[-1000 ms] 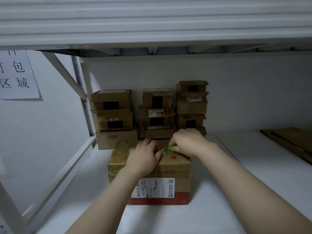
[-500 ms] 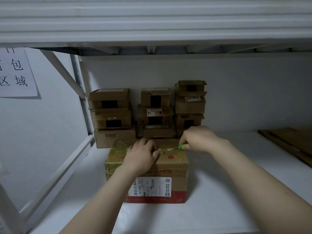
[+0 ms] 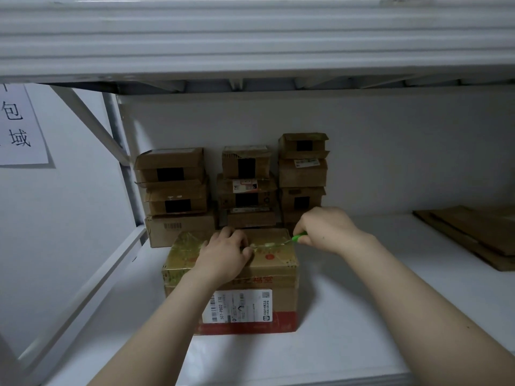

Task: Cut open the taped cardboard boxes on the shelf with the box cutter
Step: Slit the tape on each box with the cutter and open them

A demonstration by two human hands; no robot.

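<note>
head view: the big taped box sits on the white shelf toward its left half, a bit back from the front edge, white shipping label facing me. it's shut under shiny tape, so no idea what's inside. left hand lies on the lid with fingers bent down onto the tape, can't tell if it's pinching or just pressing. right hand is closed around the green box cutter, its tip at the lid's back right edge. three stacks of small boxes stand in the back left corner, contents hidden. flat cardboard lies by the right edge
</note>
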